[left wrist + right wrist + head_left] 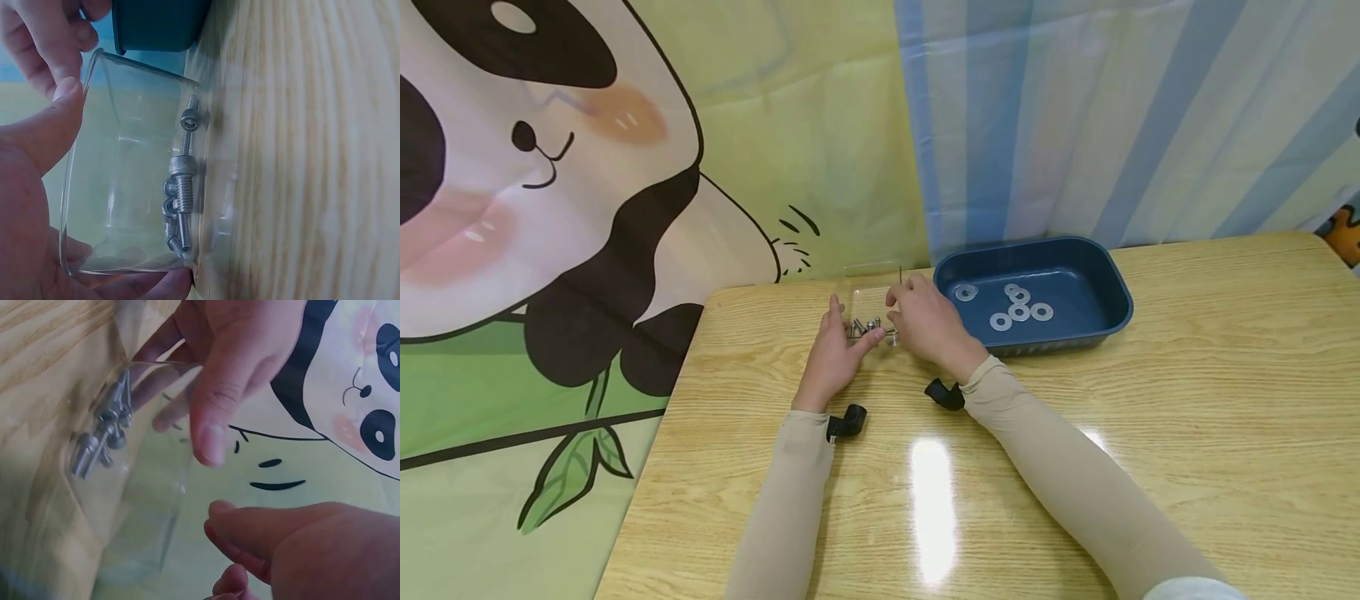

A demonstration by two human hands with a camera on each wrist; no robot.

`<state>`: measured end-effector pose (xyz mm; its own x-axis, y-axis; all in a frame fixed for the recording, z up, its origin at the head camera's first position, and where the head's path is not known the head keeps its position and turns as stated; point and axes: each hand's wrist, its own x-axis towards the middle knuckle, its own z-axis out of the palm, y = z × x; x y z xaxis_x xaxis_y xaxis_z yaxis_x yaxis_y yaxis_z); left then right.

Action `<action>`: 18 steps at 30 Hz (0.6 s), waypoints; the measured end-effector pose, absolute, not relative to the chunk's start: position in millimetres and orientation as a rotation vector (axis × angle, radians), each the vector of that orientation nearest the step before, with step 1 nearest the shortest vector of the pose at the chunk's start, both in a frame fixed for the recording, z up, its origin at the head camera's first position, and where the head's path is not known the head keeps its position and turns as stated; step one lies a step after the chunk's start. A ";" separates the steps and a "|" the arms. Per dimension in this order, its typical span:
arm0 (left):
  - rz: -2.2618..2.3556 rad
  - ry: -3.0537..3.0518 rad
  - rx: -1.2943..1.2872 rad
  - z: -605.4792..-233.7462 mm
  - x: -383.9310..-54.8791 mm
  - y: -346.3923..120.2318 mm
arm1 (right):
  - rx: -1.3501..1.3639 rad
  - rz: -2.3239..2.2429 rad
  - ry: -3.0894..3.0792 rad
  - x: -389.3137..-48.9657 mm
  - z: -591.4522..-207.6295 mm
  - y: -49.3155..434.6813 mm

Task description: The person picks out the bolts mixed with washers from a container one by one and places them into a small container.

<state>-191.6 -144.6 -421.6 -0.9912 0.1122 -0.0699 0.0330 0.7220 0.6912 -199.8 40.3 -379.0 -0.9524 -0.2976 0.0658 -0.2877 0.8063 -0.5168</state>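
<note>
A clear plastic box (874,297) with an open top stands on the table, holding several metal socket-head bolts (182,165) on its floor. My left hand (833,357) grips the box from the left side, the thumb along its near rim and the other fingers round the outer wall. My right hand (928,323) hovers at the right side of the box, fingers loosely bent. Nothing shows between its thumb and fingers in the right wrist view, though the left thumb partly covers its fingertips in the left wrist view.
A dark blue tray (1112,321) sits right of the box, near the curtain; several flat metal washers (1018,312) lie in it. The wooden table (1210,375) meets a printed cloth backdrop (835,167) at the back. Black wrist mounts (852,420) stick out from both sleeves.
</note>
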 end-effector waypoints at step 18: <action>1.125 2.876 0.126 -405.7 -191.8 -149.6 | -0.469 -0.971 3.179 -177.7 -364.5 119.4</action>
<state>-191.8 -149.6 -405.7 -0.9954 0.0946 -0.0178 0.0574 0.7317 0.6793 -177.7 119.4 -364.5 -0.9382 -0.1999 0.2824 -0.3235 0.7960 -0.5116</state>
